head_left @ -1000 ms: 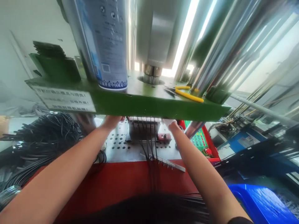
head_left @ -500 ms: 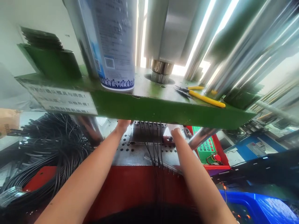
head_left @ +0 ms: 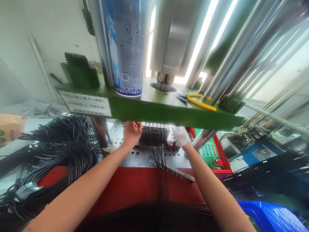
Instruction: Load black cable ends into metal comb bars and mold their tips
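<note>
Under the green press beam (head_left: 154, 111), a dark metal mould block (head_left: 153, 137) sits on the perforated steel plate (head_left: 135, 159). Several black cables (head_left: 161, 161) run out of its top and hang down the front. At the block's left end is my left hand (head_left: 131, 132), bare, with its fingers curled in; whatever they pinch is hidden. My right hand (head_left: 180, 137) wears a white glove and lies beside the block's right end, fingers stretched toward it. A flat metal bar with pins (head_left: 180, 173) rests on the plate's front edge, below the hands.
On the beam stand a blue-and-white spray can (head_left: 129, 64) and yellow-handled cutters (head_left: 201, 103). A large heap of black cables (head_left: 74, 145) lies left. To the right are a green control panel (head_left: 209, 148) with a red button and a blue bin (head_left: 272, 216).
The camera view has shifted, so the beam appears farther right on its left side. Both hands have come farther out from beneath the beam and show more fully at the block's ends.
</note>
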A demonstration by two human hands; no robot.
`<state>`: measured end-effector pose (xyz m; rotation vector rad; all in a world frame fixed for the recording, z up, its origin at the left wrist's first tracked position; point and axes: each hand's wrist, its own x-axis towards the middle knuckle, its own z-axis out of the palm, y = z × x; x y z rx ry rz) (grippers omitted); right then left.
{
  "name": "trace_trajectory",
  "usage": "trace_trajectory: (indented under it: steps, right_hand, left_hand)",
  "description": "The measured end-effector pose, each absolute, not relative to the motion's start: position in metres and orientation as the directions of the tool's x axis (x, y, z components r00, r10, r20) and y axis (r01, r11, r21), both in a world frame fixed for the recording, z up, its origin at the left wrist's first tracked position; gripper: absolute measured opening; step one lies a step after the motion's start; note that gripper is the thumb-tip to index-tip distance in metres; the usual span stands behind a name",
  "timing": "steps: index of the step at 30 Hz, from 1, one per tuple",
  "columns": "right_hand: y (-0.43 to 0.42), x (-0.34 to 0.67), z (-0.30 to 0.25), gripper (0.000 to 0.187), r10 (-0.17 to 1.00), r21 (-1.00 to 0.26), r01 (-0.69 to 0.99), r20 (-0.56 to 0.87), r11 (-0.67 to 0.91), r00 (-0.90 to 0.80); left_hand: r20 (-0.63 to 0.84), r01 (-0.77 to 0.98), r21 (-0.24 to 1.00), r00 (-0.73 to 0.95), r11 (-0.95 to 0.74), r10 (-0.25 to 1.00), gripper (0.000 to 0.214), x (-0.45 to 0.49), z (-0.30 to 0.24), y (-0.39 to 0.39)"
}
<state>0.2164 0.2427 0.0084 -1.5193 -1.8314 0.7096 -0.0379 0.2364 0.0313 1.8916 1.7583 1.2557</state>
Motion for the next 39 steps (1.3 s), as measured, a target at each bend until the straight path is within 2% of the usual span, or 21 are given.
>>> trace_trajectory:
  steps: [5,8,13,18,27,39]
  right_hand:
    - [0.175,0.225,-0.01,0.031,0.996,-0.665,0.743,0.012,0.077,-0.092]
    - [0.144,0.224,-0.021,0.029,0.996,-0.613,0.787,0.004,0.07,-0.085]
    - [0.131,0.219,-0.033,0.029,0.995,-0.555,0.826,0.032,0.098,-0.096]
    - [0.134,0.224,-0.034,0.031,0.992,-0.561,0.819,0.03,0.117,-0.121]
    - [0.134,0.225,-0.035,0.033,0.993,-0.59,0.8,0.025,0.108,-0.116]
    - [0.138,0.222,-0.044,0.032,0.997,-0.569,0.819,0.037,0.079,-0.07]
  left_hand:
    - [0.454,0.759,0.494,0.19,-0.424,0.871,0.02,0.019,0.032,0.192]
    - [0.427,0.804,0.402,0.259,-0.438,0.866,0.024,0.052,0.031,0.196]
    - [0.395,0.883,0.295,0.236,-0.366,0.888,0.027,0.073,0.027,0.208]
    - [0.403,0.92,0.236,0.201,-0.314,0.893,0.031,0.05,0.029,0.198]
    - [0.393,0.972,0.201,0.034,-0.122,0.919,0.032,-0.006,0.026,0.208]
    - [0.31,0.976,0.179,0.065,-0.125,0.949,0.025,-0.01,0.018,0.222]
